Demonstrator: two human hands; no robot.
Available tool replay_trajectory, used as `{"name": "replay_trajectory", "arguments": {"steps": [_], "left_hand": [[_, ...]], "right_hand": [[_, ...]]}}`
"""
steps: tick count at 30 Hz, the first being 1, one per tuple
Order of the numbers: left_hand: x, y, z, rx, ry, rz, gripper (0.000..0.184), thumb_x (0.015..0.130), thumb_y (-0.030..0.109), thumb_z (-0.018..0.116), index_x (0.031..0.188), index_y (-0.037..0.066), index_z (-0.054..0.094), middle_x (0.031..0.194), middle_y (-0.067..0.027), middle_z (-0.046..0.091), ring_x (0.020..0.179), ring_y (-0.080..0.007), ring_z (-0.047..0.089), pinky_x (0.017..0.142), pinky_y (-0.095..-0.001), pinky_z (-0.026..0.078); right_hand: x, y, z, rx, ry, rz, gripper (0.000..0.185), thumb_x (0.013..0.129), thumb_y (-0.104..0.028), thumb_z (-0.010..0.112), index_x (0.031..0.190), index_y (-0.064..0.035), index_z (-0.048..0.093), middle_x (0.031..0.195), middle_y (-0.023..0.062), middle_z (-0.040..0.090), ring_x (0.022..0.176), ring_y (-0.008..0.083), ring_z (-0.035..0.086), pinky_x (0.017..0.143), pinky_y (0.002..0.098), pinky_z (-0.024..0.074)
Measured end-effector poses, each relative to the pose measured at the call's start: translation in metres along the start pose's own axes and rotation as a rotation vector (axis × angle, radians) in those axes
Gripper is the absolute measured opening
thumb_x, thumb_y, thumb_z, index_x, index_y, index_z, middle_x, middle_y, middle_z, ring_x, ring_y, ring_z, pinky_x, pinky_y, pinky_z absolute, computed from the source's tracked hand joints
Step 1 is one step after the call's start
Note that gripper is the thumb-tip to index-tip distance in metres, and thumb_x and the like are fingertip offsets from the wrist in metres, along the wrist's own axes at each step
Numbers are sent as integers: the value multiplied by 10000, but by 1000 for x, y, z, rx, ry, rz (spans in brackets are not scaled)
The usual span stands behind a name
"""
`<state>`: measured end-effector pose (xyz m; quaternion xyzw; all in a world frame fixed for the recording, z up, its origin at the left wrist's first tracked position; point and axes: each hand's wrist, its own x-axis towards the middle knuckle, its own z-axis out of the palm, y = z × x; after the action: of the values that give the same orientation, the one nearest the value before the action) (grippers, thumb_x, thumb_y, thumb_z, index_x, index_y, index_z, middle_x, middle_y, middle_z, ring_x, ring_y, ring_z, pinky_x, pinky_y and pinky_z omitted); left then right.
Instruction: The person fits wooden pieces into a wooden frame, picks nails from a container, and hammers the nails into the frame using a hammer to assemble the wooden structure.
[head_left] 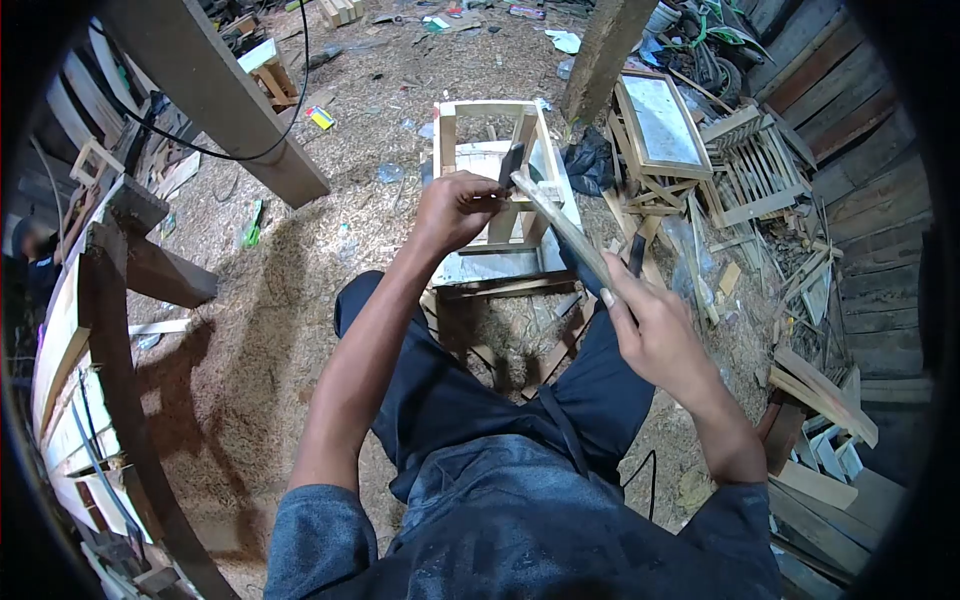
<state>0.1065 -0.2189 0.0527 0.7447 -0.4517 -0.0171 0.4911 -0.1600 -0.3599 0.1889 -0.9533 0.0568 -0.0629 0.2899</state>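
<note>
My right hand (655,325) is closed around the pale wooden handle of a hammer (560,225), which slants up and left to a dark head. Close beside that head, my left hand (462,208) has its fingers pinched together. Whatever they hold, if anything, is too small or hidden to make out. Both hands are above a pale wooden frame (447,160), like a small stool or chair, standing on the ground between and beyond my knees. Part of the frame is hidden behind my hands and the hammer.
Wood shavings (275,330) cover the ground. A wooden post (235,100) stands left, another post (607,60) ahead right. A glass-topped wooden frame (668,120) and slatted wood (755,165) lie right. Large timber (120,370) stands at left, with a person (40,250) beyond it.
</note>
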Motion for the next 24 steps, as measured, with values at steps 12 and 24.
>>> {"name": "replay_trajectory", "arguments": {"steps": [12, 24], "left_hand": [[2, 3, 1, 2, 31, 13, 255, 740, 66, 801, 989, 119, 791, 918, -93, 754, 806, -234, 727, 715, -346, 581], [6, 6, -6, 445, -145, 60, 278, 752, 310, 804, 987, 165, 766, 800, -83, 741, 768, -289, 718, 710, -398, 572]], "right_hand": [[4, 2, 14, 90, 327, -108, 449, 957, -12, 562, 1387, 86, 475, 1021, 324, 655, 916, 427, 683, 767, 418, 536], [-5, 12, 11, 41, 166, -49, 488, 970, -30, 559, 1436, 58, 442, 1072, 328, 654, 943, 411, 695, 795, 418, 535]]}}
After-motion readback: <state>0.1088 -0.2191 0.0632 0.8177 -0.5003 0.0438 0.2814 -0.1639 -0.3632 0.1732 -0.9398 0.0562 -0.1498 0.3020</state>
